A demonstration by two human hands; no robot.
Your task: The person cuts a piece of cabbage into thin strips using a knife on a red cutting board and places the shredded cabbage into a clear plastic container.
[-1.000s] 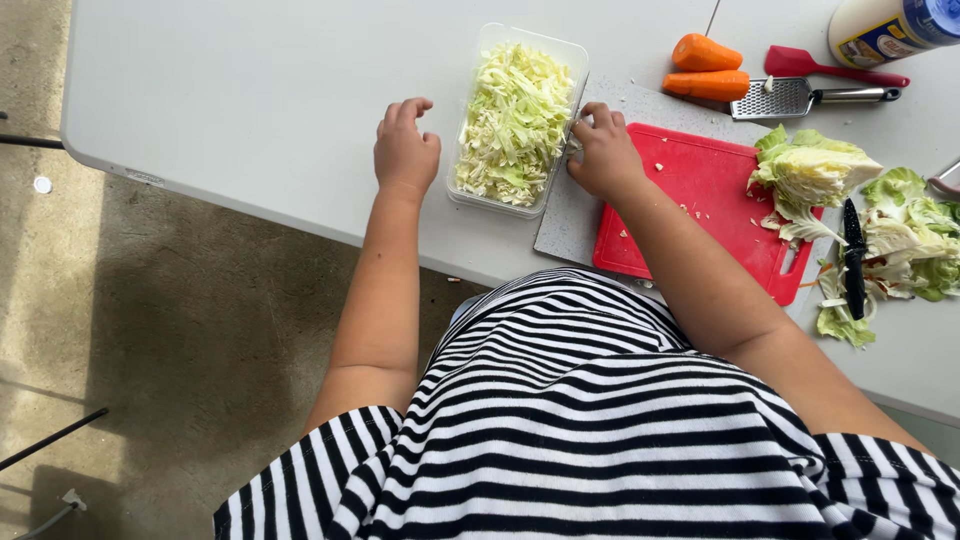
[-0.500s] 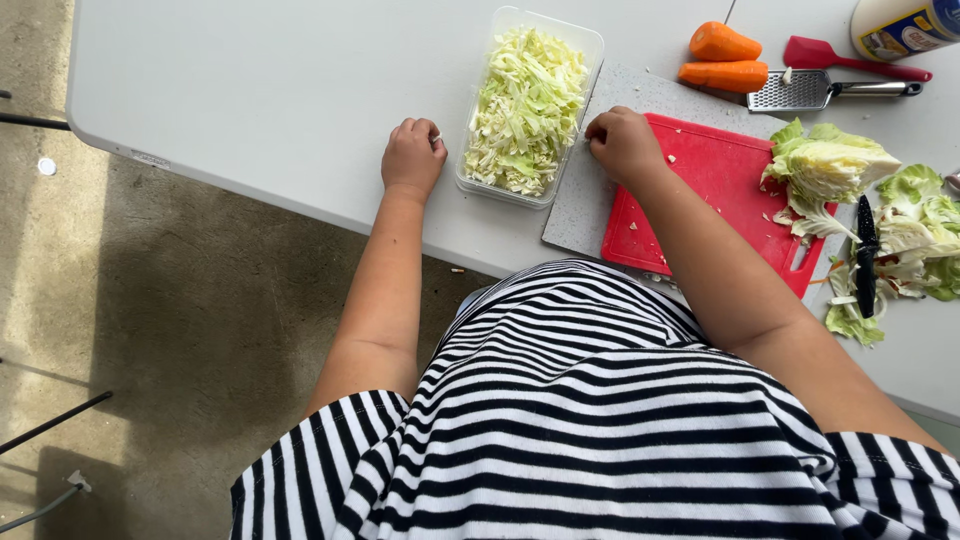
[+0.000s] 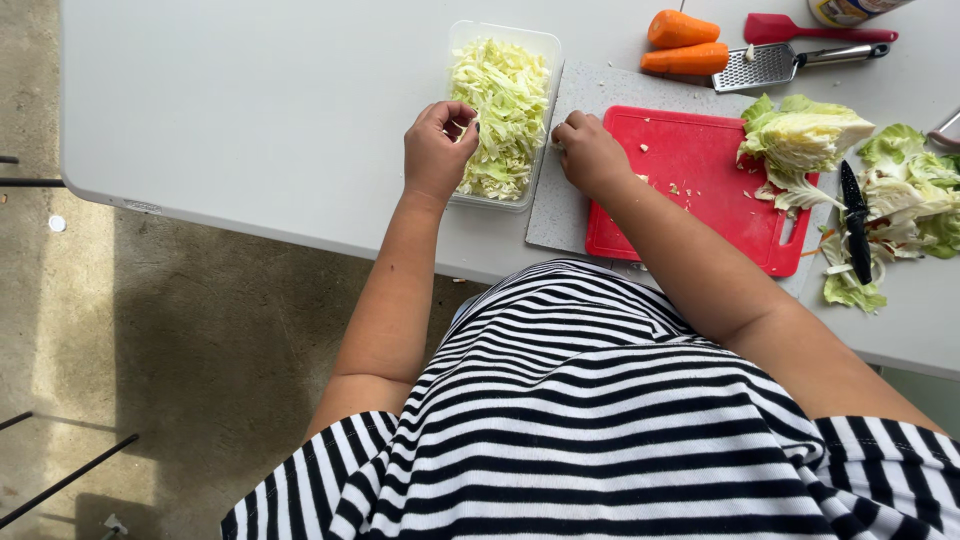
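Container (image 3: pixel 548 60) of shredded cabbage flanked by curled left hand (image 3: pixel 436 150), right hand (image 3: pixel 590 152).

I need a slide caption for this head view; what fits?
Both hands, left hand and right hand, flank a clear container of shredded cabbage beside a red cutting board.

Seen from above, 2 bare forearms reach up from a striped torso toward 12 o'clock. The left hand (image 3: pixel 437 150) sits at 11 o'clock, fingers curled inward in a loose fist. The right hand (image 3: pixel 592 155) lies at 1 o'clock, knuckles up, fingers bent and tucked under.
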